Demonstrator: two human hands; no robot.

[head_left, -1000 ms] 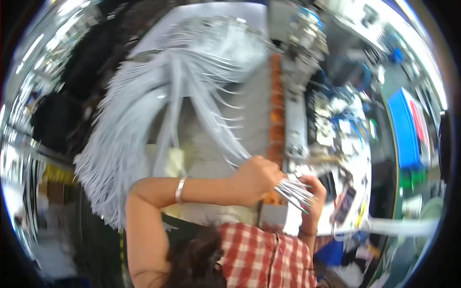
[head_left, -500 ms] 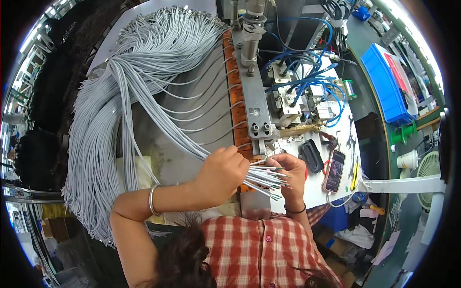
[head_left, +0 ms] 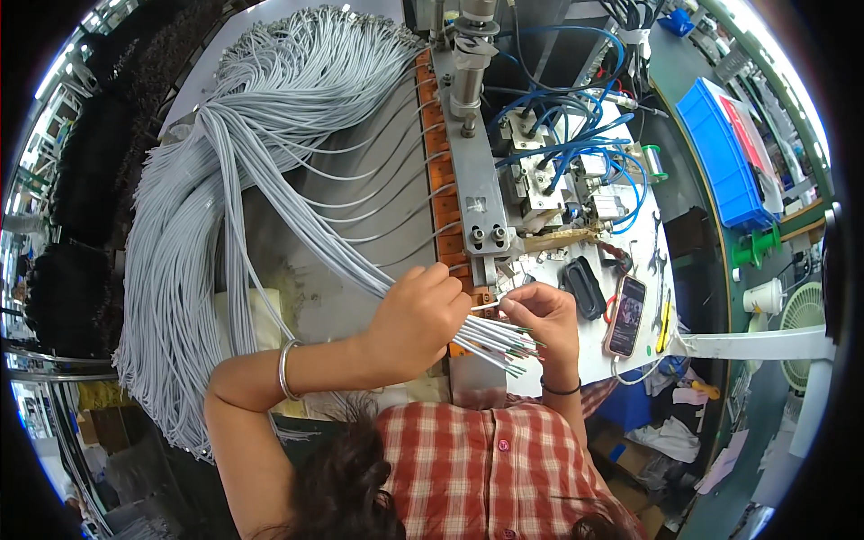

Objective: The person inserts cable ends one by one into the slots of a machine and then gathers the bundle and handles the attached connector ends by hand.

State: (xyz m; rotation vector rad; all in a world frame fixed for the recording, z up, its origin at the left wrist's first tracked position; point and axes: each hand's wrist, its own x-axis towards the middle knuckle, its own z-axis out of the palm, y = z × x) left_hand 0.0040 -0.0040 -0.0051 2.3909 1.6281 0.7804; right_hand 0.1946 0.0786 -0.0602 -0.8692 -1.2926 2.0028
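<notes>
My left hand (head_left: 419, 317) is closed round a bundle of grey cables (head_left: 493, 340), whose ends with small green tips fan out to the right. One cable (head_left: 486, 307) sticks out above the others, and the thumb and forefinger of my right hand (head_left: 545, 326) pinch its end. Just beyond my fingers is the near end of an orange fixture strip (head_left: 445, 193) with a row of single cables running into it. A grey metal bar (head_left: 477, 180) lies along the strip. The bundle's cables trail back to a large heap of grey cables (head_left: 180, 270) at the left.
Blue air tubes (head_left: 576, 144) and metal cylinders stand behind the bar. A phone (head_left: 626, 317), a black open case (head_left: 585, 290), a yellow-handled tool (head_left: 664, 331) and wrenches lie at the right. Farther right sits a blue bin (head_left: 720, 162), with a fan (head_left: 803, 322) beyond a white bar.
My right thumb and forefinger have come together on one cable's end, which now stands apart from the bundle. My left hand has barely shifted.
</notes>
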